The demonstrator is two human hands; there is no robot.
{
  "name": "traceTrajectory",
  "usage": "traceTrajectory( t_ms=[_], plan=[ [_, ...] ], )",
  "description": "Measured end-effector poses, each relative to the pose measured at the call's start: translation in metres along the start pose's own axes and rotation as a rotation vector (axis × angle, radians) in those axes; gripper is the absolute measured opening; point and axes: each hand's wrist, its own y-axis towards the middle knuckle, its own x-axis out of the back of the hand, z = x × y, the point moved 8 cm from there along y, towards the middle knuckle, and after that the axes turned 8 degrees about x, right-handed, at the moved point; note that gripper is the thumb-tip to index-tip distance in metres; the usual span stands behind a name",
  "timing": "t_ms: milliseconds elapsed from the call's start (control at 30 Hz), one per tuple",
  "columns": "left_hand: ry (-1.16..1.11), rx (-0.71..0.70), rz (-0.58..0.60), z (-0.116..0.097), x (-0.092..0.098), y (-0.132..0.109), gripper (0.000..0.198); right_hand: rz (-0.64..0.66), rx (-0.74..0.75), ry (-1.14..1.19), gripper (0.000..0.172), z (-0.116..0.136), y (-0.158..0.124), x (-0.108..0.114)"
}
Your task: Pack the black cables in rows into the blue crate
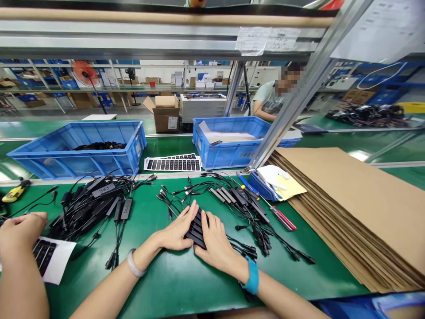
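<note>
On the green table, several black in-line cable controllers (196, 231) lie side by side in a row. My left hand (178, 228), with a pale bangle at the wrist, presses against the left side of the row, fingers straight and together, thumb at the near end. Against the right side, my right hand (215, 241), wearing a blue wristband, curves its fingers over the row. The controllers are squeezed between both hands and partly hidden by them. Their cables (169, 199) spread out beyond my hands. To the right lies another group of black controllers with cables (244, 199).
A co-worker's hand (25, 228) is at left beside a label sheet (59, 261). Nearby are a tangled cable pile (96, 199), blue bins (99, 157) (229, 155), label strips (173, 165), a red screwdriver (283, 218) and stacked cardboard (361, 195). A metal post (299, 97) slants upward.
</note>
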Motion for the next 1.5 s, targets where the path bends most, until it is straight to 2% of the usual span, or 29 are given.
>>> traceTrajectory(
  t_ms=[67, 167, 233, 267, 300, 367, 433, 500, 567, 600, 700, 767, 833, 867, 967, 1033, 1100, 1167, 1233, 1333, 1433, 1500],
  plan=[
    [-0.227, 0.029, -0.124, -0.002, 0.018, -0.001, 0.103, 0.010, -0.033, 0.003, 0.089, 0.000, 0.004, 0.004],
    [-0.503, 0.068, -0.493, -0.011, 0.070, -0.018, 0.086, 0.071, -0.113, 0.201, 0.093, -0.011, 0.013, 0.016],
    [-0.612, 0.124, -0.700, -0.019, 0.101, -0.041, 0.061, 0.140, -0.223, 0.613, 0.092, -0.021, 0.019, 0.023],
    [-0.647, 0.177, -0.723, -0.022, 0.110, -0.050, 0.046, 0.188, -0.280, 0.852, 0.087, -0.024, 0.021, 0.024],
    [-0.672, 0.242, -0.678, -0.024, 0.111, -0.056, 0.034, 0.242, -0.324, 1.059, 0.080, -0.024, 0.023, 0.027],
    [-0.694, 0.389, -0.418, -0.025, 0.090, -0.059, 0.035, 0.354, -0.373, 1.349, 0.074, -0.019, 0.023, 0.034],
    [-0.742, 0.514, -0.124, -0.022, 0.051, -0.060, 0.044, 0.424, -0.398, 1.534, 0.078, -0.012, 0.021, 0.043],
    [-0.882, 0.565, 0.011, -0.018, 0.014, -0.054, 0.053, 0.449, -0.441, 1.754, 0.077, -0.003, 0.015, 0.050],
    [-1.133, 0.500, 0.016, -0.022, -0.008, -0.038, 0.073, 0.451, -0.477, 1.902, 0.075, 0.004, 0.003, 0.055],
    [-1.282, 0.460, -0.016, -0.025, -0.012, -0.028, 0.080, 0.448, -0.488, 1.949, 0.074, 0.006, -0.004, 0.058],
    [-1.682, 0.454, -0.250, -0.030, -0.006, -0.004, 0.085, 0.411, -0.505, 2.017, 0.067, 0.002, -0.034, 0.065],
    [-1.851, 0.495, -0.374, -0.040, 0.004, 0.009, 0.084, 0.357, -0.501, 1.964, 0.063, -0.008, -0.061, 0.074],
    [-1.941, 0.521, -0.375, -0.059, 0.008, 0.026, 0.071, 0.270, -0.490, 1.815, 0.060, -0.023, -0.092, 0.089],
    [-1.953, 0.548, -0.352, -0.070, 0.007, 0.036, 0.058, 0.216, -0.468, 1.703, 0.061, -0.031, -0.108, 0.101],
    [-1.863, 0.671, -0.310, -0.103, -0.010, 0.070, 0.015, 0.090, -0.365, 1.241, 0.073, -0.043, -0.159, 0.152],
    [-1.750, 0.726, -0.259, -0.128, -0.031, 0.099, 0.017, 0.059, -0.333, 0.926, 0.080, -0.046, -0.196, 0.183],
    [-1.638, 0.726, -0.171, -0.156, -0.057, 0.133, 0.021, 0.015, -0.392, 0.649, 0.082, -0.057, -0.238, 0.205],
    [-1.553, 0.690, -0.051, -0.187, -0.088, 0.168, 0.021, -0.029, -0.472, 0.382, 0.087, -0.079, -0.286, 0.217],
    [-1.510, 0.634, 0.106, -0.221, -0.128, 0.201, 0.021, -0.065, -0.512, 0.124, 0.091, -0.107, -0.338, 0.223],
    [-1.447, 0.596, 0.303, -0.267, -0.197, 0.239, 0.025, -0.109, -0.505, -0.190, 0.088, -0.156, -0.414, 0.224],
    [-1.337, 0.654, 0.350, -0.294, -0.262, 0.264, 0.028, -0.082, -0.556, -0.359, 0.091, -0.213, -0.478, 0.220],
    [-1.289, 0.690, 0.342, -0.303, -0.292, 0.272, 0.028, -0.031, -0.706, -0.438, 0.088, -0.253, -0.516, 0.216]
  ],
)
